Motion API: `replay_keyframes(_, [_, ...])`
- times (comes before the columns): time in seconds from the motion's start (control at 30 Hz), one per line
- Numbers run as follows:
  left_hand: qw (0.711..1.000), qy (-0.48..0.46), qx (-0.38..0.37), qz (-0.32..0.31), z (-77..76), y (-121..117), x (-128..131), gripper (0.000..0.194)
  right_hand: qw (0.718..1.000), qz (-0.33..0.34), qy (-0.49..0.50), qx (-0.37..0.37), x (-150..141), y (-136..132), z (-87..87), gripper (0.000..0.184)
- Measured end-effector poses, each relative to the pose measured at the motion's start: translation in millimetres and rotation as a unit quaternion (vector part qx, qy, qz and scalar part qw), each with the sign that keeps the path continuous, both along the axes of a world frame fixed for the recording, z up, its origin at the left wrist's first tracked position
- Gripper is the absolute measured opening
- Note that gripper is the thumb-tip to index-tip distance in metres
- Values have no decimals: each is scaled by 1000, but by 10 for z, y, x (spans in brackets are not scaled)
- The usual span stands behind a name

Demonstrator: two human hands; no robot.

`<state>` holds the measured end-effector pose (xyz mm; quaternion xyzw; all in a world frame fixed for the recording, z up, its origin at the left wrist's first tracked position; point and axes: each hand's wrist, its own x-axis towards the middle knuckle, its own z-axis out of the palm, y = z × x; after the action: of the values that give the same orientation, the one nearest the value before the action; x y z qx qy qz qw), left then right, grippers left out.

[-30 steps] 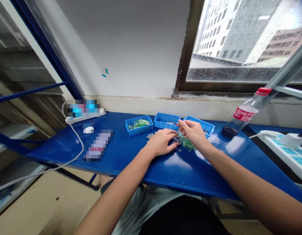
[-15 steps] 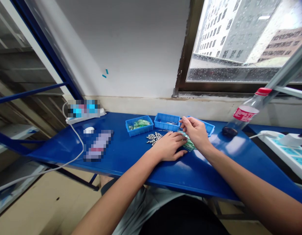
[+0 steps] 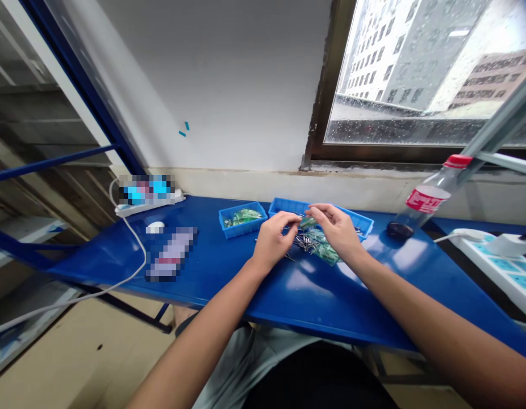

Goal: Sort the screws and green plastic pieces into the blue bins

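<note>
Left hand point(image 3: 274, 240) has its thumb and fingers almost together; I cannot tell what it grips. Right hand point(image 3: 337, 230) pinches a small green piece point(image 3: 306, 222) above the bench point(image 3: 220, 267). Shiny metal bits point(image 3: 304, 243) and green scraps point(image 3: 326, 253) lie under it, nearer than the blue boxes point(image 3: 246, 229).

Red-capped bottle point(image 3: 428, 198) near power strip point(image 3: 504, 264)

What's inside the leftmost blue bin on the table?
Inside the leftmost blue bin, green pieces show, heaped together. Whatever lies beneath them is covered.
</note>
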<state>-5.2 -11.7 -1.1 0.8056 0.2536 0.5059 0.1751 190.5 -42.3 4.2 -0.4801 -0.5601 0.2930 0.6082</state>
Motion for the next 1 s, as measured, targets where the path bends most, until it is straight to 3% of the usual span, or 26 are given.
replay_keyframes(0.13, [995, -63, -70, 33, 72, 4, -38, 12, 998, 55, 34, -27, -51, 17, -64, 47])
replay_keyframes(0.27, [991, -82, -101, 13, 90, -4, -38, 12, 993, 89, 64, -50, -55, 61, -151, 49])
replay_keyframes(0.37, [996, -47, -74, 7, 82, -3, -44, 16, 992, 84, 62, -77, -43, 77, -177, 51])
replay_keyframes(0.53, [995, 84, 44, -8, 27, 8, -51, 30, 991, 60, 72, -92, -36, 42, -148, 57])
replay_keyframes(0.63, [992, 108, 48, -33, -30, 31, -43, 44, 991, 64, 66, -100, -39, 18, -126, 63])
replay_keyframes(0.73, [993, 103, 30, -39, -56, 55, -52, 44, 990, 90, 53, -96, -53, 12, -110, 70])
replay_keyframes(0.87, [997, 74, -11, -28, -16, 61, -78, 32, 986, 117, 83, -83, -83, 21, -103, 60])
replay_keyframes(1.0, [999, 12, -46, -3, 40, 53, -85, 26, 996, 67, 27, -44, -75, 22, -94, 49])
